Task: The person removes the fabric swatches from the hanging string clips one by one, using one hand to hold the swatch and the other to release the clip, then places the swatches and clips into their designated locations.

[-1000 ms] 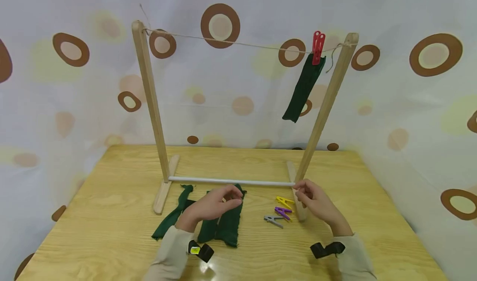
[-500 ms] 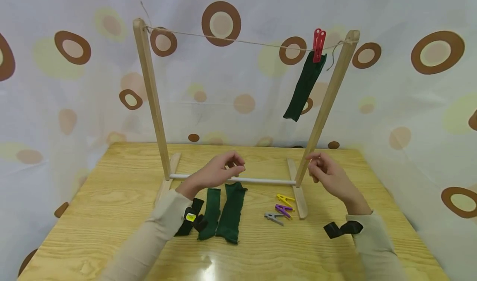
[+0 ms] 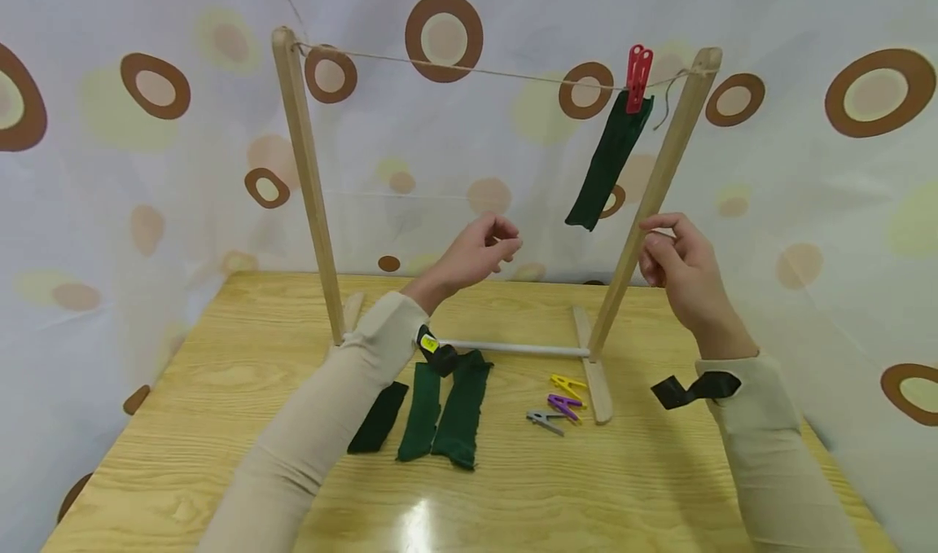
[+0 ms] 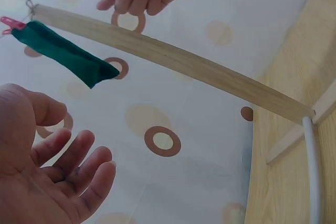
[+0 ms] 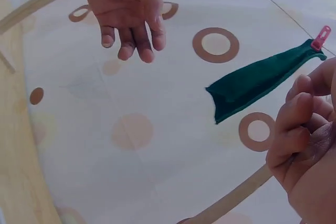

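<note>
A dark green strip of cloth [image 3: 610, 162] hangs tilted from the string line [image 3: 469, 69], held by a red clothespin [image 3: 639, 79] near the right post. Below and left of the strip, my left hand [image 3: 472, 253] is raised with loosely bent fingers, holding nothing. My right hand [image 3: 683, 274] is beside the right wooden post [image 3: 648, 199], its fingers loosely curled and nothing between them. In the right wrist view the hanging cloth [image 5: 262, 80] is apart from both hands. Whether the right fingertips touch the post, I cannot tell.
Several green cloth pieces [image 3: 462, 414] lie on the wooden table [image 3: 557, 488], partly behind my left sleeve. Yellow [image 3: 567, 385], purple [image 3: 564, 405] and grey clothespins [image 3: 545, 419] lie by the frame's right foot [image 3: 598, 390]. A white rod [image 3: 520, 348] joins the posts low down.
Both hands have risen from near the table; the left has also moved rightward and the right outward. The hanging cloth and the loose clothespins stay where they were. The view has shifted slightly.
</note>
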Tool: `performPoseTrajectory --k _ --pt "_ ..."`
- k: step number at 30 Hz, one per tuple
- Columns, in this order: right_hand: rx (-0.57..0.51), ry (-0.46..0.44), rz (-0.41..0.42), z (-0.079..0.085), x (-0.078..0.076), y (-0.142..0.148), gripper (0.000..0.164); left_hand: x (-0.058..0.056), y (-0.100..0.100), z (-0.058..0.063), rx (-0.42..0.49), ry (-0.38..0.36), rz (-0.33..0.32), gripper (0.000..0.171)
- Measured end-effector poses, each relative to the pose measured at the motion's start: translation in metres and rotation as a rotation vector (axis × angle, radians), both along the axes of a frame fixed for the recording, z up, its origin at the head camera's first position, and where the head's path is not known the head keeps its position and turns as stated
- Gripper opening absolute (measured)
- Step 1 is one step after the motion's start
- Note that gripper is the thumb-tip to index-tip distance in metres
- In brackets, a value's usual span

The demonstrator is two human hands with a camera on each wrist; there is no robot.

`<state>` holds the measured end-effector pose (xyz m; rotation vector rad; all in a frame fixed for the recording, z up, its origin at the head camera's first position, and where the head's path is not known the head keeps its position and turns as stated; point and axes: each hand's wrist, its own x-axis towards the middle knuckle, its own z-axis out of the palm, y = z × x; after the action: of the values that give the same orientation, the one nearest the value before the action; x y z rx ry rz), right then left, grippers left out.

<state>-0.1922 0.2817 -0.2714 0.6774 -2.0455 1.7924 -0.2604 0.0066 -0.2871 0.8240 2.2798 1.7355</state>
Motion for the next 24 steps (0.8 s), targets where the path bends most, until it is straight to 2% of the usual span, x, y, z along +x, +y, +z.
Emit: performPoseTrajectory --k 4,9,12,18,24 --pt "-0.055 0.026 -0.007 0.015 -0.004 0.001 0.013 -0.005 0.011 0.014 -0.010 0.009 0.008 0.027" --pt "-0.100 0.078 -0.023 0.035 -0.004 -0.002 0.013 -0.010 0.024 0.029 -0.077 0.049 -0.001 0.034" --pt "-0.113 0.099 -0.023 0.048 -0.005 -0.005 0.013 -0.011 0.033 0.037 -0.118 0.074 0.022 0.035" --pt "-0.084 0.164 -0.026 0.075 -0.006 -0.004 0.014 -0.010 0.055 0.049 -0.156 0.092 0.071 0.036" --pt "-0.040 0.182 -0.027 0.104 -0.016 -0.009 0.030 -0.010 0.065 0.065 -0.152 0.135 0.088 0.042"
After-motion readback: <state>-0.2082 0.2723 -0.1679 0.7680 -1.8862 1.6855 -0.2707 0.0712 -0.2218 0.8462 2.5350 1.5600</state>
